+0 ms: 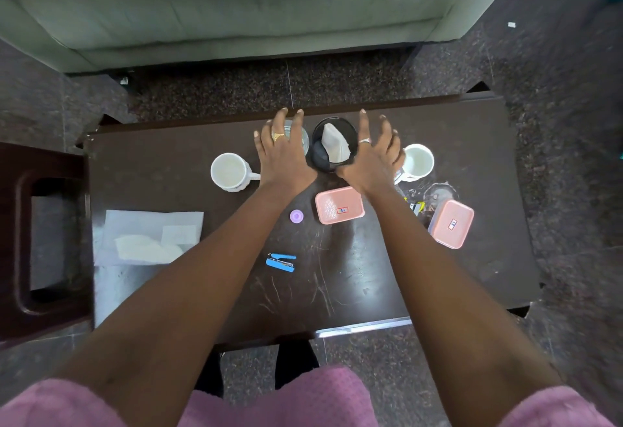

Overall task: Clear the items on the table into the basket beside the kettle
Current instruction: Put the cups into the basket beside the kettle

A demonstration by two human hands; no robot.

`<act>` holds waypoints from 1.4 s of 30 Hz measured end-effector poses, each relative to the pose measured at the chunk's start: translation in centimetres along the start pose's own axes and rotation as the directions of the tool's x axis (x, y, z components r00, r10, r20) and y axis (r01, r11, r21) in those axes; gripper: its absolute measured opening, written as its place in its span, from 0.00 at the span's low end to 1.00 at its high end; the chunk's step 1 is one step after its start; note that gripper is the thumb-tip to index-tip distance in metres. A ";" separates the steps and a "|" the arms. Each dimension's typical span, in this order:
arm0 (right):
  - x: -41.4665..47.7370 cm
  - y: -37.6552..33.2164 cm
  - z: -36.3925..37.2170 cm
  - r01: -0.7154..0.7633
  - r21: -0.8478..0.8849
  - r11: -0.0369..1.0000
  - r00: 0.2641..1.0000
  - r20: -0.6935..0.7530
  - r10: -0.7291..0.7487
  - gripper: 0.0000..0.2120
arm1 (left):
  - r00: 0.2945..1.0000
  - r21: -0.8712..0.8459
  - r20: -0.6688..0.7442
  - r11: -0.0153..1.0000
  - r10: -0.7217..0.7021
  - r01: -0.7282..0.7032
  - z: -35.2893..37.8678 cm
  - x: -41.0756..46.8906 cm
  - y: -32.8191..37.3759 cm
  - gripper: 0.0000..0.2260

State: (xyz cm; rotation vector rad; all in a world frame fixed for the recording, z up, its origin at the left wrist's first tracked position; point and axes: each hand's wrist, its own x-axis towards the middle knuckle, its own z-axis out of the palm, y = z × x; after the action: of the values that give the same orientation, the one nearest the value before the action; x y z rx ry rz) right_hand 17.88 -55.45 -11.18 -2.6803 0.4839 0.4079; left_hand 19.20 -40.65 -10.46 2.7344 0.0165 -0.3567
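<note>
My left hand [282, 153] hovers, fingers spread, over a clear glass [303, 138] near the table's far edge. My right hand [374, 153] is spread open beside a black round container [333, 146] with white paper inside. Two white mugs stand on the dark table [303, 291]: one at the left [229, 172], one at the right [418, 163]. Closer to me lie two pink lidded boxes, one central [338, 205], one at the right [451, 224], a small purple cap [297, 216] and a blue stapler [280, 262]. No basket or kettle is in view.
White paper sheets and tissue [148, 237] lie on the table's left side. A clear lid and small clutter [438, 195] sit by the right mug. A dark wooden chair [43, 241] stands at the left, a grey-green sofa [236, 5] beyond the table.
</note>
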 end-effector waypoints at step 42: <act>-2.4 -26.5 -1.7 0.259 0.188 0.947 0.927 -0.323 -0.189 0.29 | 0.916 -0.376 -0.130 0.874 -0.379 0.309 -14.4 -2.6 -22.4 0.27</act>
State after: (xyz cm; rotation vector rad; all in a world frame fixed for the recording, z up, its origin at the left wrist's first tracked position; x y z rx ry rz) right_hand 26.32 -32.57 -0.42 -2.5403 0.2788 -0.1212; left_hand 18.82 -14.45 -5.23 2.3910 0.5776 -0.1509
